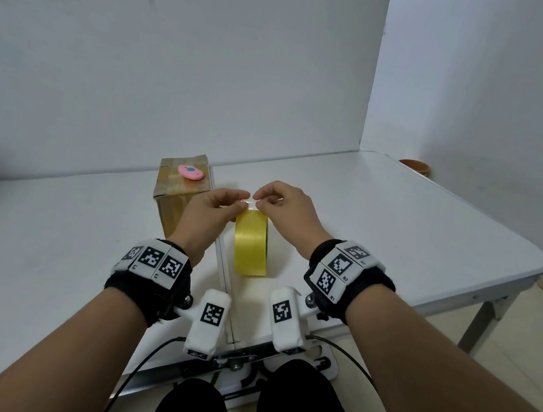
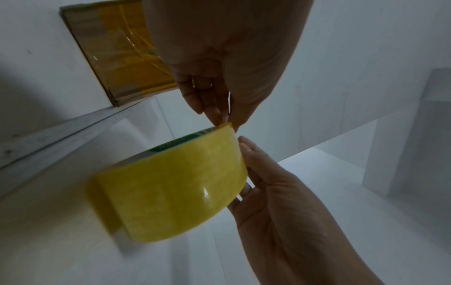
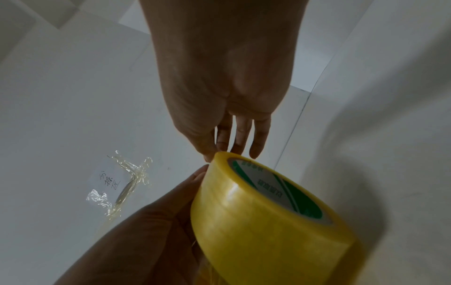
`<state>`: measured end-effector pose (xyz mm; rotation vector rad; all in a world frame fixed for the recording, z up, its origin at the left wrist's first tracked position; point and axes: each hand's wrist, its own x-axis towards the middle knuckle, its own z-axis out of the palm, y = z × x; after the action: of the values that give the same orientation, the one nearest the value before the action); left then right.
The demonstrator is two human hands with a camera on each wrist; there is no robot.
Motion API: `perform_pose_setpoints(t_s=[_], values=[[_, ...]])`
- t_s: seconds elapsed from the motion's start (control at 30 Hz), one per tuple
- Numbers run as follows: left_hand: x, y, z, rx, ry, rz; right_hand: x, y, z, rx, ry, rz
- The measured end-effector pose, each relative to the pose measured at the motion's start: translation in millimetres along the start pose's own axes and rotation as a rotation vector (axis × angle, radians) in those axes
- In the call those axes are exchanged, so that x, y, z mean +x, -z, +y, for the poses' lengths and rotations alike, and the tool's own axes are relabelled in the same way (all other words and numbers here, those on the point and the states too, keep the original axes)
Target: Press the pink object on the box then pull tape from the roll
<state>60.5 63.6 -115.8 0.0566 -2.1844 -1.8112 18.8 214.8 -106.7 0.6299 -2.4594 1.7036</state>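
Observation:
A roll of yellow packing tape (image 1: 250, 248) stands on edge on the white table (image 1: 398, 229). Both hands meet at its top. My left hand (image 1: 244, 202) pinches the tape's edge at the top of the roll (image 2: 171, 192) between thumb and finger, as the left wrist view shows (image 2: 225, 121). Facing it, my right hand (image 1: 259, 204) has thumb and forefinger closed on the same spot; its fingertips (image 3: 220, 148) touch the roll's rim (image 3: 256, 221). The roll's green-printed core faces right.
A taped cardboard box (image 1: 173, 203) stands just left of the roll, with a pink oval object (image 1: 190, 172) on top. Crumpled clear tape with a paper label (image 3: 119, 185) lies on the table. Walls close off the back; orange pots (image 1: 415, 166) sit beyond the far right corner.

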Motion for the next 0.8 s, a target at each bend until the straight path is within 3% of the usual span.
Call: perform_pose_setpoints(t_s=[0.4, 0.67, 0.8], values=[[2, 4, 9, 0.398, -0.123, 0.046, 1, 2, -3, -0.083, 0.011, 0.004], [1, 0, 11, 0.418, -0.141, 0.040, 3, 2, -4, -0.118, -0.034, -0.011], [3, 3, 10, 0.297, -0.025, -0.032, 7, 4, -1, -0.129, -0.074, -0.037]])
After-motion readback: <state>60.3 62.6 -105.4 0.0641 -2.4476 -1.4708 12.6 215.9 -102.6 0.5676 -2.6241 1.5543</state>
